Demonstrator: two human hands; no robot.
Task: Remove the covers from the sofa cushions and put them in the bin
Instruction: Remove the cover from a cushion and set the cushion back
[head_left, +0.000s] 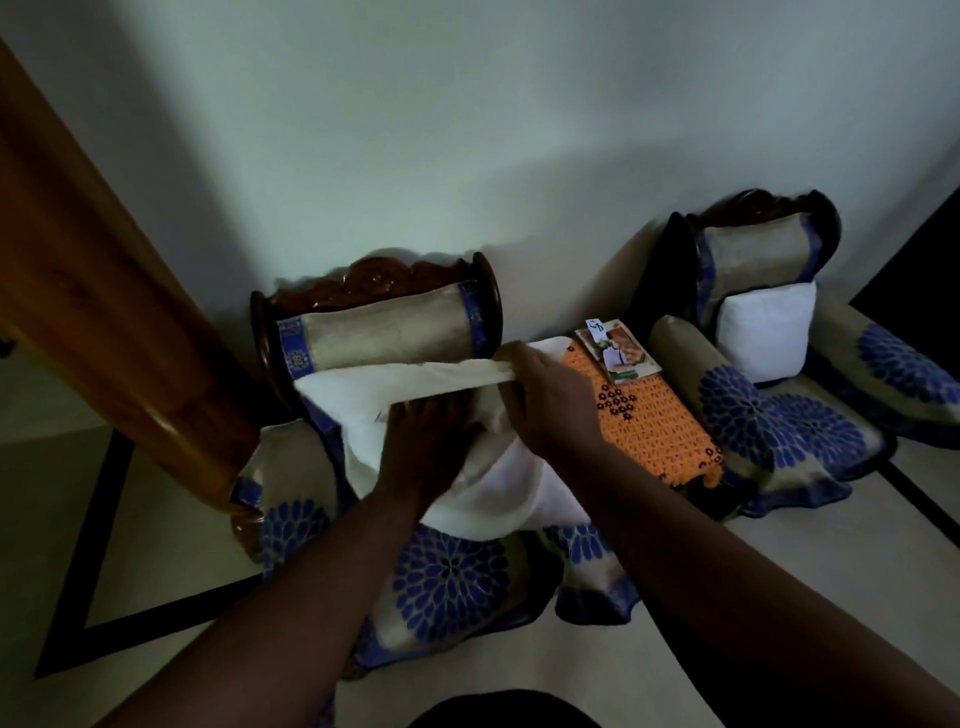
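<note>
At frame centre, the right hand (540, 395) grips a white fabric cushion cover (415, 376). The left hand (426, 447) presses flat, fingers straight, on the white cushion (519, 488).

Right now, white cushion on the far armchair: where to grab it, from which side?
Take the white cushion by its top edge or upper corners, coming from the front and above. It stands upright against the armchair backrest, with the padded arm close on its left, so only the front face and top are free for fingers.
</note>
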